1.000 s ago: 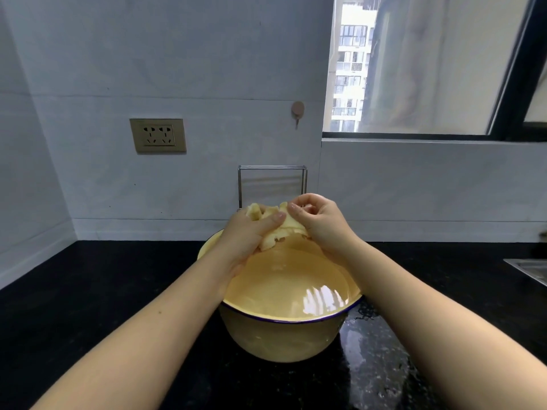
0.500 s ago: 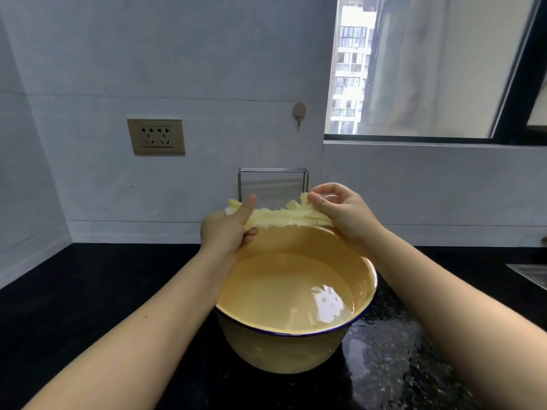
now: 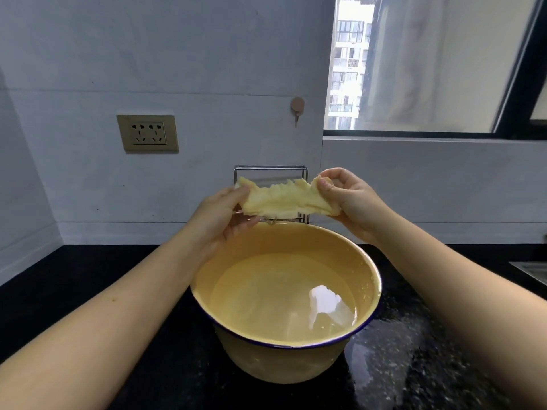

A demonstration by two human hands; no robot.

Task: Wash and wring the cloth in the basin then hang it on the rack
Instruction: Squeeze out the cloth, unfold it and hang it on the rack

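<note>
Now spreading the wrung cloth [image 3: 285,201] above the basin [image 3: 284,294], left hand [image 3: 220,216] and right hand [image 3: 347,199] each pinching an end, just before the rack [image 3: 270,168]; next, draping it over the top bar.

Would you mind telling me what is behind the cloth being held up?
Behind the cloth stands the metal rack against the wall; its top bar and side posts show, while the cloth covers its middle. The basin sits below.
</note>
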